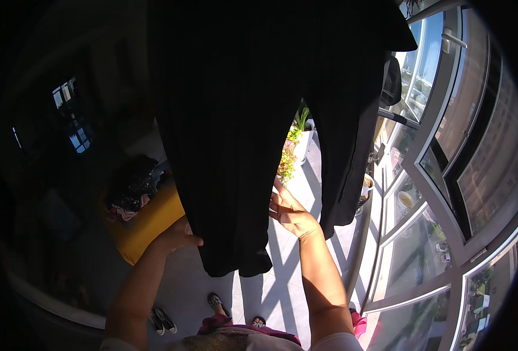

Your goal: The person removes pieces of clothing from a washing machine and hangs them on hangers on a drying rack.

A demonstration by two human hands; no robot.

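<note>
Overhead, long black ribbed trousers (235,117), hanging.

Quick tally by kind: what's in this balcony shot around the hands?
Black hanging trousers, left hand on one leg's edge, right hand on its other edge: 1
Yellow tub of dark laundry: 1
Potted green plants: 2
Dark sneakers on the floor: 2
Total: 6

Black ribbed trousers (235,134) hanging upright, legs down, one leg's lower edges between both hands.
</note>
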